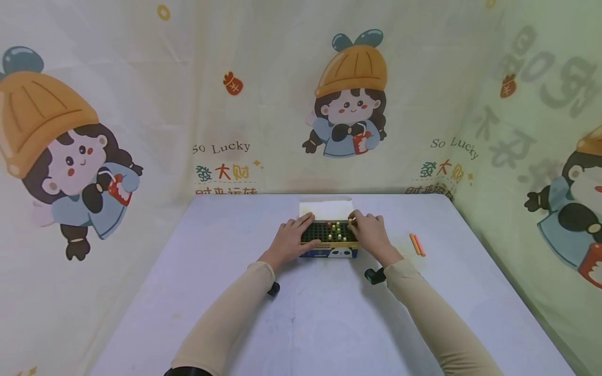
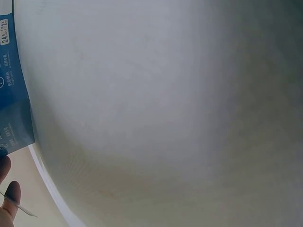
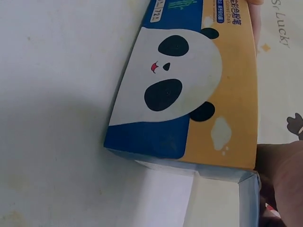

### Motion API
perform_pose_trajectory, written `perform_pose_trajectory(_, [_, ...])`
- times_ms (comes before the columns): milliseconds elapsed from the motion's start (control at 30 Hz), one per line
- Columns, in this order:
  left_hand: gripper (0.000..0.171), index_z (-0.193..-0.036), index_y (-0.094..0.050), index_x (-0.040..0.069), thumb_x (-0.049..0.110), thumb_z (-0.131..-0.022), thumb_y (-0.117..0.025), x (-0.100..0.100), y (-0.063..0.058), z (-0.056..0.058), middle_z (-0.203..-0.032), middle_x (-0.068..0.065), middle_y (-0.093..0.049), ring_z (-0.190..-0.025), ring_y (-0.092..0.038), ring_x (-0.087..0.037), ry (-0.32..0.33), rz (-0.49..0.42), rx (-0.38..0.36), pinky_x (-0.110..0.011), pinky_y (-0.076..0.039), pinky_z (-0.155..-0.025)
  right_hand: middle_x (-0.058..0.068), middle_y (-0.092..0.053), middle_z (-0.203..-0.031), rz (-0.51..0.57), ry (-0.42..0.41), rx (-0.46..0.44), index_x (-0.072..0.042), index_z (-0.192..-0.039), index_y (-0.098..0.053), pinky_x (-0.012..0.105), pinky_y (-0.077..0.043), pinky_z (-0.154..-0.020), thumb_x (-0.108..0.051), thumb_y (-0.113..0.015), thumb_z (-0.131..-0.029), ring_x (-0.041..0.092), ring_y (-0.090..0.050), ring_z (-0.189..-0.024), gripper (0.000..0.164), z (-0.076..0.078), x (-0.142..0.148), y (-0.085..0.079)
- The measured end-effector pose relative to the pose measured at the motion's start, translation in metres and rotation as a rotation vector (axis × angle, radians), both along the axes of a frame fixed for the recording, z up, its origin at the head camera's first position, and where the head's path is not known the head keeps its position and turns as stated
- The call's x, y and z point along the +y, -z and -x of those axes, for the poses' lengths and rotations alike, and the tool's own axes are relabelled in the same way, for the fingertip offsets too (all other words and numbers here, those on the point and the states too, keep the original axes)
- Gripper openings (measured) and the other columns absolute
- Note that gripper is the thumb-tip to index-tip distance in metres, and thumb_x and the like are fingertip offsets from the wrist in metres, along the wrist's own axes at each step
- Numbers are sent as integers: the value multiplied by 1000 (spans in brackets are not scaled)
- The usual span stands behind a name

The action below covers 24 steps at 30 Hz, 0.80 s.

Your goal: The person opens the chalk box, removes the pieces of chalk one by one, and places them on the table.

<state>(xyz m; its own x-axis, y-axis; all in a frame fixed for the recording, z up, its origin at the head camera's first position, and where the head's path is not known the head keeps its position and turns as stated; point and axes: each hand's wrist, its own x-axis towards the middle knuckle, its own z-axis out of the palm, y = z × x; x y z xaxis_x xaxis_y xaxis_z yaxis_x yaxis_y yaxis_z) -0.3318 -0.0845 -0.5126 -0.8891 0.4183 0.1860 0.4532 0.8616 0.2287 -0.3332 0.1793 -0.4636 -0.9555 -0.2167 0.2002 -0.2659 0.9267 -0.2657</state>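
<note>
A box of coloured chalk [image 1: 331, 253] stands on the table with its lid [image 1: 325, 209] folded up at the back. Its panda-printed front fills much of the right wrist view. Inside, a black grid [image 1: 320, 230] of holes has several chalk sticks [image 1: 337, 230] showing yellow, green and red tips. My left hand [image 1: 292, 236] grips the box's left end, thumb along the front and fingers over the back edge. At the back right corner of the grid, my right hand [image 1: 371, 232] pinches a pale chalk stick [image 1: 350, 220], mostly hidden by the fingers.
Two loose chalk sticks, one orange [image 1: 414, 244] and one pink [image 1: 420, 245], lie on the white table [image 1: 305, 324] to the right of the box. A cartoon-printed curtain [image 1: 273, 120] hangs behind and along both sides. A black wrist device [image 1: 374, 275] sits beneath the right wrist.
</note>
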Motion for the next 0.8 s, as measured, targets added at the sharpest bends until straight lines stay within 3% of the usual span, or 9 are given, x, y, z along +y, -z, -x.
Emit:
perform_pose_trajectory(200, [88,-167,-20,27,75,-97,-45,1,-2,-2,-173,8,-20,-141,-45,-33,-4,8,-5,-56,-39,-108,9,-76,-99,47,8,-34,-9,-115,-67,58,-39,-98,-16,-67,-101,32,-63,-95,16,0,1,-1])
perform_pose_trajectory(433, [89,-167,-19,28,76,-97,-44,0,-3,-2,-173,8,-19,-141,-45,-34,2,2,-12,-56,-39,-108,8,-74,-91,40,-1,-19,-12,-121,-60,59,-40,-99,-20,-60,-106,30,-64,-88,17,2,1,0])
perform_pose_trajectory(667, [89,-167,-18,28,75,-97,-45,0,-4,-2,-174,8,-18,-143,-43,-35,2,4,-25,-57,-38,-109,11,-72,-86,11,24,-23,-8,-133,-47,58,-42,-99,-23,-52,-110,32,-67,-87,27,5,0,1])
perform_pose_trajectory(800, [88,-167,-18,28,74,-98,-45,0,-5,-2,-174,8,-18,-143,-42,-34,2,13,-33,-57,-38,-110,9,-67,-74,-1,29,-2,-5,-136,-42,55,-44,-94,-24,-49,-111,30,-66,-76,32,6,0,2])
